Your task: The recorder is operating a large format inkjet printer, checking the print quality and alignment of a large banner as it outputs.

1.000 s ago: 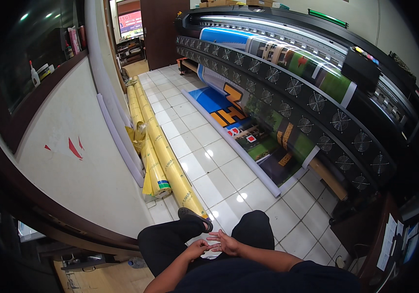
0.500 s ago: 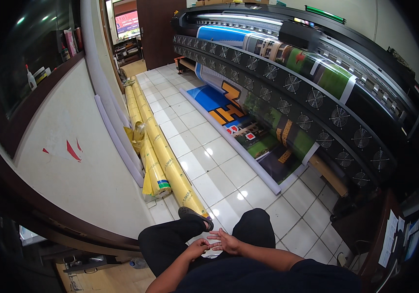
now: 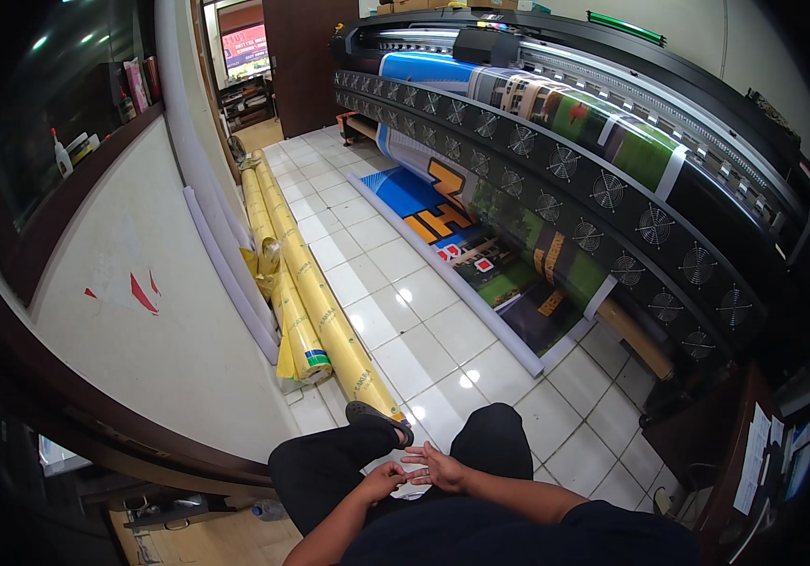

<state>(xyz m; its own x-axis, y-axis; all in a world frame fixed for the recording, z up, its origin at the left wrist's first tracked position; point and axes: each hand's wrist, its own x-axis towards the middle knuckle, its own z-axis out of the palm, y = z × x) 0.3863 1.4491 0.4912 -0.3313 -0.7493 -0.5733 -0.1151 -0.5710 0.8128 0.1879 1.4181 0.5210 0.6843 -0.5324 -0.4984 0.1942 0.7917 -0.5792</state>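
Both hands rest above my lap, between my black-trousered legs. My right hand point(image 3: 438, 469) is open, palm partly up, its fingers spread toward the left. Next to it, my left hand point(image 3: 383, 479) is closed, fingertips pinched together close to the right hand's lower fingers. Whether it grips a finger or some small thing is hidden. Beyond my knees stands a wide-format printer point(image 3: 556, 141) with a row of fans along its front. A printed banner point(image 3: 462, 231) runs over it and down to the floor. The dark print carriage point(image 3: 485, 45) sits on the printer's rail.
Long yellow-wrapped rolls point(image 3: 315, 302) lie on the white tiled floor point(image 3: 414, 349) at the left. Pale rolls point(image 3: 226, 269) lean along the wall beside them. A dark sandal point(image 3: 377, 422) is on my foot. A desk with papers point(image 3: 754, 462) stands at the right.
The print carriage has travelled left along its rail, from above the green part of the banner to above its blue part. My hands look nearly unmoved.
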